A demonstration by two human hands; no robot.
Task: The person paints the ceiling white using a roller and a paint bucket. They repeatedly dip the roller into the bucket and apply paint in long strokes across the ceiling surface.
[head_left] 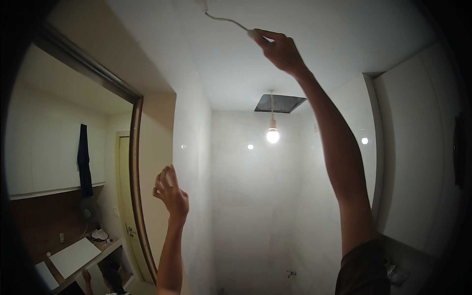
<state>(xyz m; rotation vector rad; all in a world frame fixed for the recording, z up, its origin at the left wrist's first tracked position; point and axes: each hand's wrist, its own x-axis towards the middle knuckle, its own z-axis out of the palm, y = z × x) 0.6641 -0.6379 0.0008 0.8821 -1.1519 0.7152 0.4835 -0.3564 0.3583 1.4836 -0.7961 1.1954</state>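
A narrow room with pale tiled walls (246,196) and a white ceiling (319,59) is lit by a bare glowing bulb (273,135) hanging on a short cord below a dark square opening in the ceiling (280,103). On the left a dark metal door frame (133,162) opens onto another room, where a dark cloth (83,160) hangs on a pale wall.

The right hand (280,49) is raised to the ceiling, its fingers pinched closed around the lower end of a thin white cable with a small white fitting (231,22). The cable runs from the ceiling near the top edge of the view, down and to the right into the fingertips, so its long axis lies slantwise, nearly level, with the held end pointing right.

The left hand (169,189) is held up lower, near the wall edge beside the door frame, fingers curled closed around a small pale thing (169,179) too hidden to tell apart.
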